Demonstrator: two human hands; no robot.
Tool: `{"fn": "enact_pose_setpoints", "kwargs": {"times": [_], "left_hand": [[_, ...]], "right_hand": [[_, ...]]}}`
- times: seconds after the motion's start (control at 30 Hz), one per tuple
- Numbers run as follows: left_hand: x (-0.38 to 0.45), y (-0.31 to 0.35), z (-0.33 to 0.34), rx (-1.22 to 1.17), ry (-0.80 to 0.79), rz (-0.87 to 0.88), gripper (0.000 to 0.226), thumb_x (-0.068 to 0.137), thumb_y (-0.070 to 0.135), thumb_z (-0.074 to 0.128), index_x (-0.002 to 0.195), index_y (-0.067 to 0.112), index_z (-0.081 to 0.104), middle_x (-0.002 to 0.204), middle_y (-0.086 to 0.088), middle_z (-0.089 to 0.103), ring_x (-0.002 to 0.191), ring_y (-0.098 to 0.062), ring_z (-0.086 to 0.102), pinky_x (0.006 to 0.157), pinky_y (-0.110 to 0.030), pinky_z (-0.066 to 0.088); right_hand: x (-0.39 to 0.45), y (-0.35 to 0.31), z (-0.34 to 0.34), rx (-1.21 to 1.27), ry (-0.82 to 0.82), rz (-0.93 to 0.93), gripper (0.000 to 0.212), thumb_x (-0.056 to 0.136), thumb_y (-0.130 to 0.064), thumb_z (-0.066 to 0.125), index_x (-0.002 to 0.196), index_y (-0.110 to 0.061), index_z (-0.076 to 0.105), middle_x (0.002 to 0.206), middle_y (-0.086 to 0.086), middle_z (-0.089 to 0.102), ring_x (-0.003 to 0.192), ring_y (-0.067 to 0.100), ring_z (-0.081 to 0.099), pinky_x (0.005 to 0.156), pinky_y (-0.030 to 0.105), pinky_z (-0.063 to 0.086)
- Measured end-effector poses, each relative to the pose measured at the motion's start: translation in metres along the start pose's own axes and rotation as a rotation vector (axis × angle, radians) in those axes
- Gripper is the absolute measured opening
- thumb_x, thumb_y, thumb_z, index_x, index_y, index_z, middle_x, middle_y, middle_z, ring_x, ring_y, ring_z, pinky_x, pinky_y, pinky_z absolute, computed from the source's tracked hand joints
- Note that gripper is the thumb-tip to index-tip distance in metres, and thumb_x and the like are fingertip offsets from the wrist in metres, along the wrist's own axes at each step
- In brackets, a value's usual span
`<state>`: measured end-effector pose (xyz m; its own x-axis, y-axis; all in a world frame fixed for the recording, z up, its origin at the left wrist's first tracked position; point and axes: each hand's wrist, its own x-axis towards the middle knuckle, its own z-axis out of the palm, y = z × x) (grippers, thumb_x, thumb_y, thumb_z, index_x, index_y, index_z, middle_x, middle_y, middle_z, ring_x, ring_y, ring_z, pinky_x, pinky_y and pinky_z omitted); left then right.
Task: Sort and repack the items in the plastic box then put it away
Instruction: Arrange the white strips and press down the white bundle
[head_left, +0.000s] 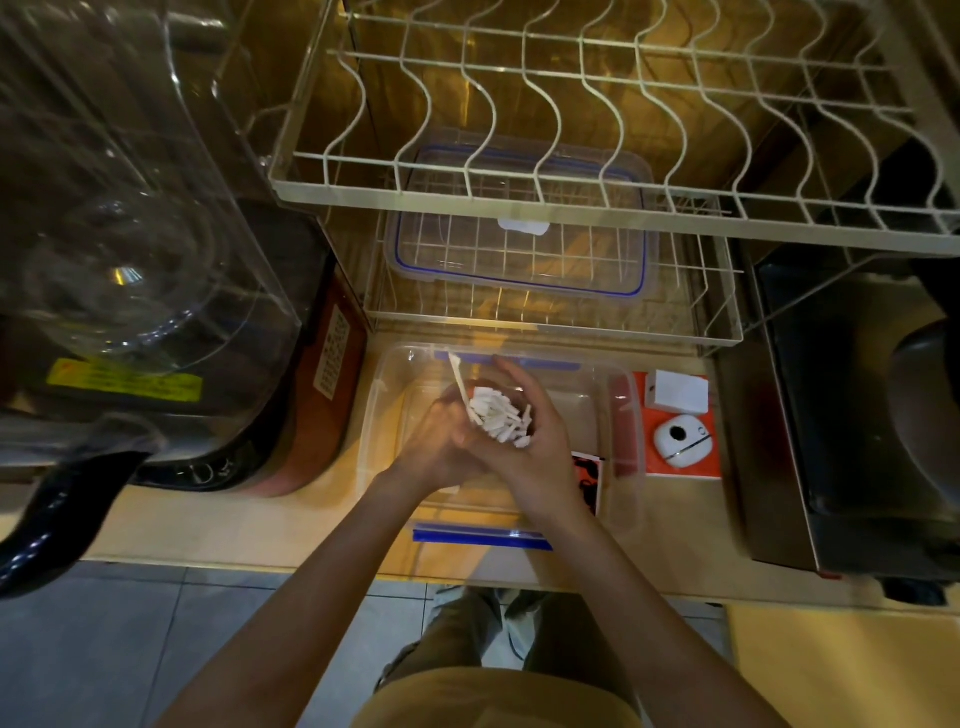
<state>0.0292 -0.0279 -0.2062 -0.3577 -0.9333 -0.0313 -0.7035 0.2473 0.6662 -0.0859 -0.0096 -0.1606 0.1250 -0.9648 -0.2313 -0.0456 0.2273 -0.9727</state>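
Forearms come in from the bottom edge, converging over the counter. Left hand (441, 441) and right hand (524, 441) meet, touching, directly above the clear plastic box (382, 415), which sits open on the counter just in front of the person.

Both hands are cupped around a bundle of white sticks (498, 418). Right hand curls closed round the bundle from the right and behind; left hand presses in from the left, fingers wrapped at the base. One longer stick (458, 376) pokes out up and away from the person, toward the box's far wall. The rest of the bundle fans out upward and right.

Key relation: the bundle is held straight over the box's open interior, so the box floor lies directly below the hands. The box's long axis runs left to right, with blue clips on the near edge (480, 535) and far edge. Neither hand is clearly nearer; both are centred over it, the right slightly further in.

Judgement: the step looks like gathering or squaring the sticks before laying them in, probably lengthwise along the box.

The box lid (519, 270) with a blue seal rests on the lower wire rack (717, 332) behind the box, well apart from the hands. An orange package (680, 431) with a white device pictured lies just beside the box's right wall. A black-and-orange card (589, 483) shows under the right wrist, seemingly inside the box; cannot tell for sure.
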Motion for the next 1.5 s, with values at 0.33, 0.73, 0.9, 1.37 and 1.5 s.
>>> {"fn": "enact_pose_setpoints", "kwargs": {"times": [0.33, 0.73, 0.9, 1.37, 1.5], "left_hand": [[-0.006, 0.003, -0.032, -0.406, -0.256, -0.334, 0.079, 0.067, 0.011, 0.076, 0.135, 0.023, 0.037, 0.125, 0.01, 0.042, 0.118, -0.009, 0.042, 0.09, -0.016, 0.039], [-0.007, 0.057, -0.08, -0.353, 0.304, -0.087, 0.016, 0.079, 0.018, 0.062, 0.092, 0.015, 0.071, 0.082, 0.004, 0.07, 0.074, -0.011, 0.066, 0.069, -0.025, 0.055], [-0.015, 0.046, -0.067, -0.296, 0.353, -0.167, 0.013, 0.078, 0.009, 0.067, 0.089, 0.01, 0.073, 0.082, -0.001, 0.071, 0.074, -0.004, 0.063, 0.066, -0.011, 0.051], [-0.016, 0.04, -0.057, -0.708, 0.297, -0.419, 0.039, 0.08, -0.008, 0.055, 0.11, 0.015, 0.057, 0.091, 0.005, 0.057, 0.07, 0.002, 0.054, 0.059, -0.007, 0.043], [-0.015, 0.011, -0.033, -0.362, -0.096, -0.515, 0.066, 0.072, 0.009, 0.072, 0.13, 0.019, 0.043, 0.123, 0.008, 0.045, 0.101, -0.013, 0.049, 0.07, -0.017, 0.045]], "right_hand": [[0.01, 0.002, -0.006, 0.035, 0.009, 0.045, 0.026, 0.079, -0.004, 0.07, 0.08, -0.03, 0.066, 0.069, -0.017, 0.071, 0.072, -0.003, 0.064, 0.068, 0.012, 0.05], [0.008, 0.0, -0.012, 0.062, -0.069, 0.05, 0.028, 0.078, 0.002, 0.068, 0.081, -0.027, 0.064, 0.065, -0.019, 0.07, 0.067, -0.007, 0.063, 0.064, 0.008, 0.049], [0.009, 0.0, -0.015, 0.058, -0.052, 0.023, 0.028, 0.078, 0.003, 0.068, 0.086, -0.023, 0.064, 0.069, -0.018, 0.071, 0.07, -0.008, 0.064, 0.065, 0.006, 0.048], [0.021, 0.002, -0.006, -0.001, -0.014, 0.109, 0.012, 0.08, -0.009, 0.07, 0.085, -0.019, 0.066, 0.078, -0.006, 0.068, 0.076, 0.008, 0.065, 0.068, 0.017, 0.051], [0.022, -0.002, -0.008, -0.044, 0.004, 0.073, 0.016, 0.08, -0.009, 0.07, 0.076, -0.025, 0.065, 0.073, -0.008, 0.067, 0.065, -0.003, 0.063, 0.063, 0.013, 0.05]]}}
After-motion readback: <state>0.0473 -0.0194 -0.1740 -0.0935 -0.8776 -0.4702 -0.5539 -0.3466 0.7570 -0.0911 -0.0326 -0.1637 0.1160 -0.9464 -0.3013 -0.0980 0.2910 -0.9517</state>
